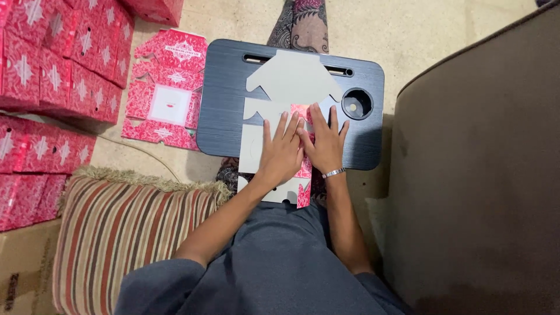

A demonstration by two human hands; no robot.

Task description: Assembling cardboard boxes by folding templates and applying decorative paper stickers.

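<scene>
A dark, wood-grained lap worktop (227,93) with rounded corners stands on the beige floor (379,29); it has two slots along its far edge and a round cup recess (356,104) at its right. A flat, unfolded cardboard box blank (289,81), grey side up with red patterned flaps, lies on it. Beside it on the floor lie a flat red blank (166,87), stacked red boxes (52,64) and a striped cushion (116,233).

One head-worn camera, looking steeply down over the person's chest and lap. Near view: both forearms run up from the bottom edge to the lap desk (233,87) at centre. Floor at top, striped cushion (122,233) lower left, red boxes (52,64) at left edge, sofa side (484,175) fills right. No second view.
</scene>
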